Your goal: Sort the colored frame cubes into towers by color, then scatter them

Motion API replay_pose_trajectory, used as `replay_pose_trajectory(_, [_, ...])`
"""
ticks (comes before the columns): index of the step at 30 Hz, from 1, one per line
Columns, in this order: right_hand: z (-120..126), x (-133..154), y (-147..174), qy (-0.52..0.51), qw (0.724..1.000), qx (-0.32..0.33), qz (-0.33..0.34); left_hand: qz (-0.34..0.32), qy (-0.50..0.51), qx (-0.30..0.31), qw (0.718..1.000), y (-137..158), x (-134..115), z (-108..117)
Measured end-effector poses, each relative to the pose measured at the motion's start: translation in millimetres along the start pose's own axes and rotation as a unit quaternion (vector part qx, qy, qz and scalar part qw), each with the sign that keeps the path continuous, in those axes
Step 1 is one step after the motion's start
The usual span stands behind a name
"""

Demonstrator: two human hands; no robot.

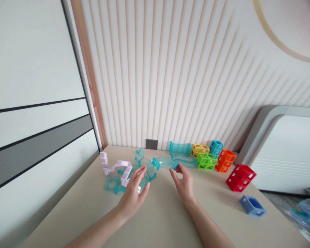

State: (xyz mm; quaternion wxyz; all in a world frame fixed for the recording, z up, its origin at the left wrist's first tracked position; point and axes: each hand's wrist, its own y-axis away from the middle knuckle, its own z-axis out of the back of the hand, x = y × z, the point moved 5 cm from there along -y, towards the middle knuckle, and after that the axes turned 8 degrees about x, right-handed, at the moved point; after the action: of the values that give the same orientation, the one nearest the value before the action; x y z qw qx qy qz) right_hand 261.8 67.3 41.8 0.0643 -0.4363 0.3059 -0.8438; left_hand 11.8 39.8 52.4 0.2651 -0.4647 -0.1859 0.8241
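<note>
My right hand (183, 182) pinches the right end of a clear teal curved tube (166, 162) between thumb and fingers. The tube's left end meets another bent clear teal piece (151, 169); whether they are joined I cannot tell. My left hand (134, 193) is open just left of that bent piece, thumb apart from the fingers. A small white thing (139, 189) shows by its thumb, too small to name. Behind this hand lie a lilac zigzag strip (124, 164) and flat clear teal pieces (110, 183), partly hidden. A rounded teal piece (140, 156) stands farther back.
Along the wall are a teal tube (180, 149), a wavy teal track (186, 161) and yellow (199, 150), green (206, 162), blue (216, 148) and orange (225, 161) block frames. A red block (240, 178) and a pale blue one (252, 205) sit at the right.
</note>
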Motion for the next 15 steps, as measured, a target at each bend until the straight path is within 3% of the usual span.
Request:
replay_pose_trajectory(4, [0.9, -9.3, -2.4, -0.001, 1.000, -0.017, -0.020, -0.118, -0.132, 0.166, 0.970, 30.3, -19.2, 22.8])
replay_pose_trajectory(7, [-0.4, -13.1, -3.0, 0.000, 1.000, -0.016, -0.026, -0.158, -0.184, 0.234, 0.942, 46.6, -26.8, 36.1])
replay_pose_trajectory(10, [-2.1, -14.5, -2.6, 0.002, 1.000, -0.009, -0.029, -0.172, -0.220, 0.247, 0.928, 54.2, -29.7, 47.1])
replay_pose_trajectory(15, [-4.2, -14.0, -1.7, 0.004, 1.000, -0.001, -0.027, -0.177, -0.249, 0.212, 0.928, 50.5, -25.2, 64.2])
